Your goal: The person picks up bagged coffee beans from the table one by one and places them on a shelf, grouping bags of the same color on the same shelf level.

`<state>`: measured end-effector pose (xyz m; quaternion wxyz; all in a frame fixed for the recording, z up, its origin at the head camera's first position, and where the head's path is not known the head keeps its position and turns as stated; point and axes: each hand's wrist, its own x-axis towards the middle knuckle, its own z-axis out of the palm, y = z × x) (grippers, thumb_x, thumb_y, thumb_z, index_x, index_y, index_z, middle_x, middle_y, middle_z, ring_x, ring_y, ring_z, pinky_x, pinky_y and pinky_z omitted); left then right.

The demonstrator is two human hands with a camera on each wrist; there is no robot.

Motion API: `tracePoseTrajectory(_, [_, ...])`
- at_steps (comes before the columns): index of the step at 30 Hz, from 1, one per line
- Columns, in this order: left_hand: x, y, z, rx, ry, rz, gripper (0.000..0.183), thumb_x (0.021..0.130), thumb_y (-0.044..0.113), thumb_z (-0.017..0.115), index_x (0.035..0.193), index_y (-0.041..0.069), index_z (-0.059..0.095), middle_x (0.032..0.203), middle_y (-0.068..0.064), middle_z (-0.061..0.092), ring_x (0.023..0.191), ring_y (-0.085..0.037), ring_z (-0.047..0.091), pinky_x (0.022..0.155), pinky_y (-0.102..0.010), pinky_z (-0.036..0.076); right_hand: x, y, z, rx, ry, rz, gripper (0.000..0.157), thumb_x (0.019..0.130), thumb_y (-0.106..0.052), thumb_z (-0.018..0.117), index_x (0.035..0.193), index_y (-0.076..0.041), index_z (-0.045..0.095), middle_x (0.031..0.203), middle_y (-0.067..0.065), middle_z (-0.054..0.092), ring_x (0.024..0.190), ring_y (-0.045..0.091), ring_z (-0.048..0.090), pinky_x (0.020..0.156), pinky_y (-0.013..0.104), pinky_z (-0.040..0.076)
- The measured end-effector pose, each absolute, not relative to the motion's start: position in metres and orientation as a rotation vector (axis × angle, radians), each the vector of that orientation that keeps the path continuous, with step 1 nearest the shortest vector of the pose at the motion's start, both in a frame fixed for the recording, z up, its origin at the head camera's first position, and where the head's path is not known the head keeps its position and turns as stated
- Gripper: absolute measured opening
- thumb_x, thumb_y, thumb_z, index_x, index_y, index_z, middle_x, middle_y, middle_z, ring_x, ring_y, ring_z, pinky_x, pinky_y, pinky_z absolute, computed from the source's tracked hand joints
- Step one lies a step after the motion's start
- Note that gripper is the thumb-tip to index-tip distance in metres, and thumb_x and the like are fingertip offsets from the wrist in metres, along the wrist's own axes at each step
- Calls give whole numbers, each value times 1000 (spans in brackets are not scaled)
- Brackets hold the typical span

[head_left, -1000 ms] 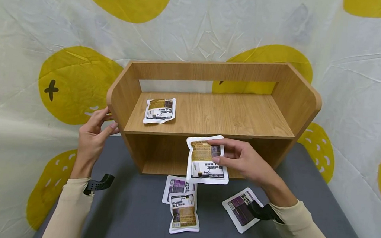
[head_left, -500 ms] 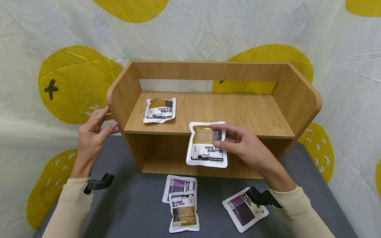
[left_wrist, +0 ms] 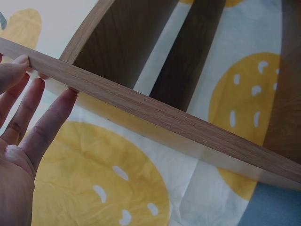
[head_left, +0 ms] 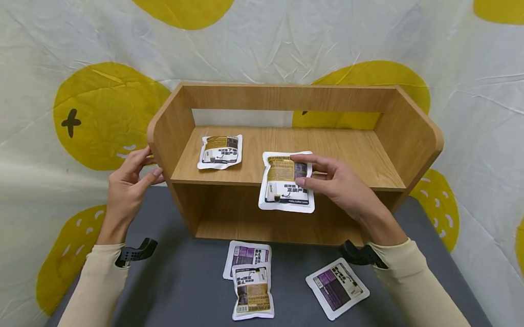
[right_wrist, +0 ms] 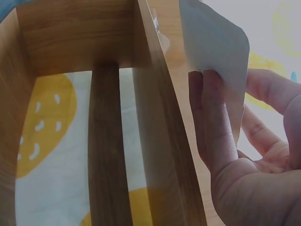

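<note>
My right hand (head_left: pixel 334 182) pinches a flat white-edged pouch (head_left: pixel 286 193) by its right side, thumb in front. The pouch has gold and white print and hangs before the front edge of the wooden shelf unit's (head_left: pixel 288 185) upper board. In the right wrist view, the pouch's plain pale back (right_wrist: pixel 214 44) shows against the fingers (right_wrist: pixel 218 122). My left hand (head_left: pixel 126 186) touches the unit's left side panel (left_wrist: pixel 164 120) from outside, fingers (left_wrist: pixel 51 122) nearly straight. A similar gold pouch (head_left: pixel 220 151) lies on the upper board at the left.
On the grey table (head_left: pixel 177 300) before the unit, a gold pouch (head_left: pixel 253 292) overlaps a purple pouch (head_left: pixel 247 257). Another purple pouch (head_left: pixel 337 288) lies farther right, below my right wrist. A white cloth with yellow shapes (head_left: pixel 271 41) hangs behind.
My right hand has raised the pouch from in front of the lower compartment to the level of the upper board's edge. The left hand stays at the side panel.
</note>
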<state>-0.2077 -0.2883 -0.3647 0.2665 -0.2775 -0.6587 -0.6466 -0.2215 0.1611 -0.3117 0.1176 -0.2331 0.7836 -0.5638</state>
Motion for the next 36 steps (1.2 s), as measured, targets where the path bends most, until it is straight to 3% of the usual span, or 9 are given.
tracePoseTrajectory(22, [-207, -288, -364, -715, -1798, -1740, 62, 87, -28, 56, 144, -7, 51, 131, -18, 56, 118, -26, 60, 77, -31, 64, -255, 153, -296, -588, 2270, -1766, 50, 97, -16, 71, 146, -16, 57, 125, 22, 61, 95, 27, 70, 79, 36, 66])
tracePoseTrajectory(36, [-207, -287, -364, -726, -1790, -1747, 61, 87, -28, 56, 144, -8, 51, 131, -18, 56, 118, -26, 60, 77, -30, 64, -271, 149, -290, -539, 2344, -1678, 53, 94, -20, 75, 145, -21, 58, 132, 18, 57, 103, 31, 63, 84, 29, 63])
